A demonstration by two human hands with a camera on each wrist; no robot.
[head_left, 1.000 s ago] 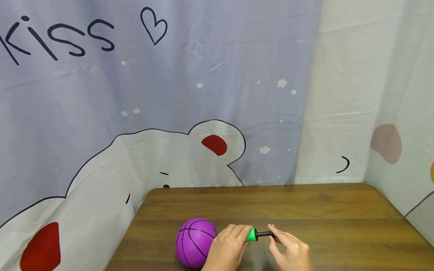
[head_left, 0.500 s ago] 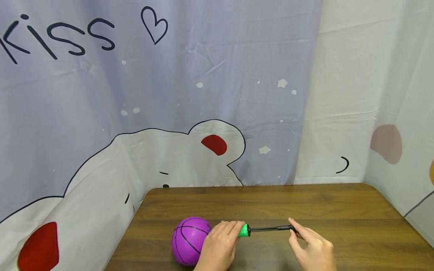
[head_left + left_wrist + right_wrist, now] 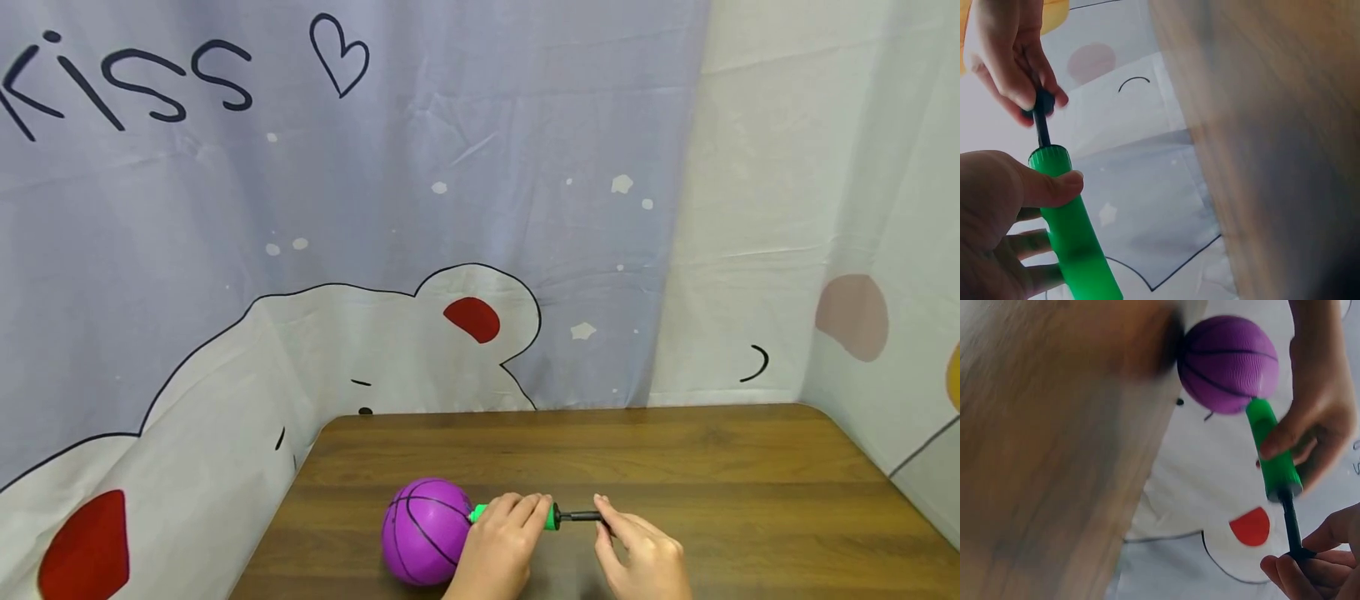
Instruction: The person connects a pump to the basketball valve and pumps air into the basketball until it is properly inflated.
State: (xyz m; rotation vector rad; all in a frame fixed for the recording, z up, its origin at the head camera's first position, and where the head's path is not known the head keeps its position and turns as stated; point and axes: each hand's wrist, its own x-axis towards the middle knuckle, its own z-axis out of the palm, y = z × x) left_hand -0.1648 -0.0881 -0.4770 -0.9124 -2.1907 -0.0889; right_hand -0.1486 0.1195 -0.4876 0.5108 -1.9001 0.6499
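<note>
A purple ball with black basketball lines [image 3: 426,533] rests on the table at the left. My left hand [image 3: 501,546] grips the green barrel of a hand pump [image 3: 1079,244], thumb on one side and fingers round the other. The barrel's tip meets the ball's side in the right wrist view. My right hand [image 3: 643,554] pinches the black handle [image 3: 1300,553] at the pump's other end. A short length of black rod [image 3: 1042,129] shows between barrel and handle. The pump lies roughly level, pointing left at the ball.
The brown wooden table [image 3: 750,475] extends behind and to the right of the hands. A printed curtain [image 3: 570,208] hangs along its back edge and both sides, close to the wood.
Half a second ago the right hand had drawn the handle far out to the right; now it is back closer to the barrel. The left hand and ball shifted slightly left, then right again.
</note>
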